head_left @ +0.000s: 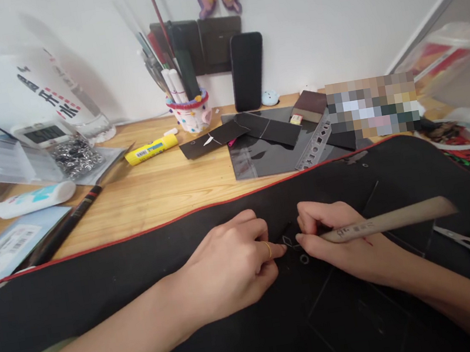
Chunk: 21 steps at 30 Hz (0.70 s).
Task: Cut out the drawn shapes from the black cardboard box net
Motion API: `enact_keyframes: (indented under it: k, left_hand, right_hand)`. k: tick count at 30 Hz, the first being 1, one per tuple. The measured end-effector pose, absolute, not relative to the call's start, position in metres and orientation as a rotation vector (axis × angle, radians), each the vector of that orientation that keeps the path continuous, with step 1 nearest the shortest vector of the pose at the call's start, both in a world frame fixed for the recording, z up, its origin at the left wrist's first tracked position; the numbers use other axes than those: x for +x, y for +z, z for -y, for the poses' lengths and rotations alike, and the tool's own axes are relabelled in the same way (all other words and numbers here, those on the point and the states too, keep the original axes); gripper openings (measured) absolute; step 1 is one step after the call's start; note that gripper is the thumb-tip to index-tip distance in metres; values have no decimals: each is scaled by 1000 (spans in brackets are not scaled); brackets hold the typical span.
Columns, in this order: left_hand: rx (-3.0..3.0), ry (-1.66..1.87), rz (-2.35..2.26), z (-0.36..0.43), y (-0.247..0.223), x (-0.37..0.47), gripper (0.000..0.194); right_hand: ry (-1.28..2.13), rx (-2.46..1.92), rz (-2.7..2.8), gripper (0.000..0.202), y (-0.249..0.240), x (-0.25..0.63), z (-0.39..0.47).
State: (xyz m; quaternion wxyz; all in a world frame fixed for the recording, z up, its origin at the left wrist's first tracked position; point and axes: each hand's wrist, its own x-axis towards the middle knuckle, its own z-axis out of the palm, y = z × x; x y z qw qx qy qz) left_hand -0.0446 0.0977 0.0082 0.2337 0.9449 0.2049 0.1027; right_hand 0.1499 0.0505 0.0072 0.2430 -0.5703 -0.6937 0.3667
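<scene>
On the black mat [135, 275] lie dark sheets with white-drawn outlines. My left hand [234, 259] is closed, knuckles up, with most fingers curled and one ringed finger pressing a black sheet [294, 250] beside a small drawn diamond. My right hand [337, 231] pinches a slim tool with a flat wooden handle [393, 218], its handle slanting out to the right. The tool's working tip is hidden by my fingers, close to the left fingertip. A small white-drawn ring [304, 259] shows just below the two hands.
Scissors [468, 240] lie open at the right. Behind the mat are a yellow glue stick [151, 149], a decorated pen cup [190, 114], a leaning phone [248, 72], a stencil ruler [314, 142] and black paper pieces. A large bottle [55, 85] and a brush [68, 226] are leftward.
</scene>
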Motion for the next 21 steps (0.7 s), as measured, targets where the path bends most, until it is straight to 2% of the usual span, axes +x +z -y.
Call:
enact_keyframes:
  k: [7, 11, 21]
  left_hand:
    - [2562, 314, -587, -96, 8, -45, 30]
    - [2557, 334, -578, -97, 8, -45, 31]
    - [2553, 348, -552, -100, 7, -45, 29]
  right_hand:
    - [950, -1578, 1551, 28, 8, 153, -53]
    - [973, -1639, 1585, 23, 13, 150, -48]
    - [846, -1667, 1796, 25, 7, 147, -39]
